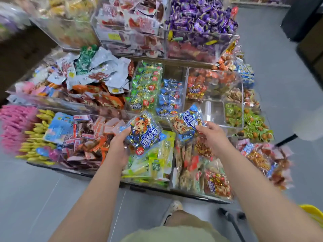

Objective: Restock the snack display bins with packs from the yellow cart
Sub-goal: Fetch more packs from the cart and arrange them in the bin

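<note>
Head view is looking down: nearest, a shoe is standing on the grey floor, and a corner of the yellow cart is showing at the lower right edge, well apart from the shelves.

Both bare forearms are reaching forward over the front of the clear display bins. The left hand is gripping a blue pack with a cartoon cow on it; the thumb is lying on top and the fingers are curling under its left edge. This pack is hanging above the front bin of yellow-green packs. The right hand is pinching a second blue pack of the same kind by its right side, holding it tilted, just beside the first one but not touching it.

Behind the two packs, in the middle tier, a row of blue packs is lying in a narrow bin, with green packs in the bin to its left. Farthest away, purple sweets are filling a top bin, though this part is blurred.
</note>
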The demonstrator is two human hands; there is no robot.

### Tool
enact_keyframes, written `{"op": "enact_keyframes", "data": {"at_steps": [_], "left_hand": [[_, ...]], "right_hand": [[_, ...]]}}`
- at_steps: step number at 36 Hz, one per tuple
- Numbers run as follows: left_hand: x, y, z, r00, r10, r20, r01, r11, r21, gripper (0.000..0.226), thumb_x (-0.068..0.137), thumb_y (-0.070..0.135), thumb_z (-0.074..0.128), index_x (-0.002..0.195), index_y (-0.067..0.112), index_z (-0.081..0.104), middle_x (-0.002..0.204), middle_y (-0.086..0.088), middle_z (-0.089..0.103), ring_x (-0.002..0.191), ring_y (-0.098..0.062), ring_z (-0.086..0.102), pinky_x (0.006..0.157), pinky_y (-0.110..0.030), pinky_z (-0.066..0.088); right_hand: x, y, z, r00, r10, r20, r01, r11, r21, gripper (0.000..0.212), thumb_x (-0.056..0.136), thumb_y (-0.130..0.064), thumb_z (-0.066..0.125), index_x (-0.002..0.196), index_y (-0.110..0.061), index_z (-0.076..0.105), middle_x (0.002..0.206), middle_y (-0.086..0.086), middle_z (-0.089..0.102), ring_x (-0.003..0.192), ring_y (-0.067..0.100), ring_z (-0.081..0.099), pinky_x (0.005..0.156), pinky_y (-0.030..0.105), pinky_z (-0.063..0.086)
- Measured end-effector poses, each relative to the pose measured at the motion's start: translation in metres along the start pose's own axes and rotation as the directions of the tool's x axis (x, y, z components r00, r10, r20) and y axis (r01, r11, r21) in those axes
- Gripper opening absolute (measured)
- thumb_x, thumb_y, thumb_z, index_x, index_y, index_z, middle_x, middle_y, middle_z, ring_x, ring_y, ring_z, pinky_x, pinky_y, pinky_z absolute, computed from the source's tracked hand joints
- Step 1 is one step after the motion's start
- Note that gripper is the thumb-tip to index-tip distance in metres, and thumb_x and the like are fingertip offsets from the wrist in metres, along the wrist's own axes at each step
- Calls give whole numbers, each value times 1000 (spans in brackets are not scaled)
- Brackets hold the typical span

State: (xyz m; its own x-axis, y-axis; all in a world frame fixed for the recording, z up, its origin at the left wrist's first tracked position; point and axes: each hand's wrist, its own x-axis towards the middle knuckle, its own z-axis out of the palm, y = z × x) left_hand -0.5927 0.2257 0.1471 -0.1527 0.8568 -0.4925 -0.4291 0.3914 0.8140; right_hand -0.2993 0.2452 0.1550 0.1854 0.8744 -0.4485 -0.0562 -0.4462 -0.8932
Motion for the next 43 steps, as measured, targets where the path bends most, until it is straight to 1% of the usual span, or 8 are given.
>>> {"op": "enact_keyframes", "data": {"at_steps": [3,6,17,25,31,36,39,43], "left_hand": [[18,21,15,1000,21,0,-21,999,-31,27,96,22,54,78,21,74,87,1,73,95,-24,64,86,-41,51],[38,41,24,1000,-3,19,5,993,-117,22,98,29,49,101,15,67,104,-5,69,113,-31,58,101,-51,44],[107,92,56,986,-36,165,62,986,-154,47,94,48,42,84,20,79,93,-6,75,78,-23,73,59,-33,58],[158,120,67,942,-155,299,138,988,75,22,90,34,59,93,15,68,79,-7,75,66,-22,73,49,-34,56],[197,141,74,958,-165,236,112,968,223,46,81,28,73,120,8,57,99,-11,74,84,-24,73,60,-36,59],[222,156,89,963,-88,255,18,964,265,46,74,25,81,111,11,57,91,-10,75,79,-24,73,67,-45,60],[233,158,94,964,-81,252,5,957,289,37,76,26,80,105,14,61,90,-10,75,79,-25,73,70,-46,60],[243,162,101,969,-97,226,37,965,258,43,74,28,81,108,18,57,98,-7,75,88,-25,72,75,-46,59]], "right_hand": [[33,-31,11,998,-63,-22,61,995,-77,37,79,-29,75,111,-20,60,80,-6,65,53,4,62,57,23,52],[63,-57,26,989,-146,-39,141,985,-102,39,82,-26,72,117,-18,58,79,-7,63,55,3,60,68,33,56],[124,-79,67,992,-122,-28,110,956,-271,10,84,-22,70,90,-17,64,72,-5,59,43,3,56,73,43,56],[143,-83,90,981,-135,-137,83,940,-331,9,82,-20,71,85,-20,63,77,3,61,65,17,56,67,34,49],[171,-120,105,941,-231,-248,93,879,-467,31,81,-20,69,109,-9,65,94,4,59,84,20,58,82,35,49],[207,-151,111,958,-257,-128,91,695,-713,42,84,-25,69,121,-10,60,106,9,63,90,23,62,72,23,45],[227,-154,116,975,-195,-106,61,695,-716,36,85,-19,69,119,-10,62,98,12,65,61,13,57,43,9,41],[249,-157,121,953,-282,-109,90,609,-788,33,86,-17,66,118,-11,62,121,16,60,104,28,60,83,27,46]]}}
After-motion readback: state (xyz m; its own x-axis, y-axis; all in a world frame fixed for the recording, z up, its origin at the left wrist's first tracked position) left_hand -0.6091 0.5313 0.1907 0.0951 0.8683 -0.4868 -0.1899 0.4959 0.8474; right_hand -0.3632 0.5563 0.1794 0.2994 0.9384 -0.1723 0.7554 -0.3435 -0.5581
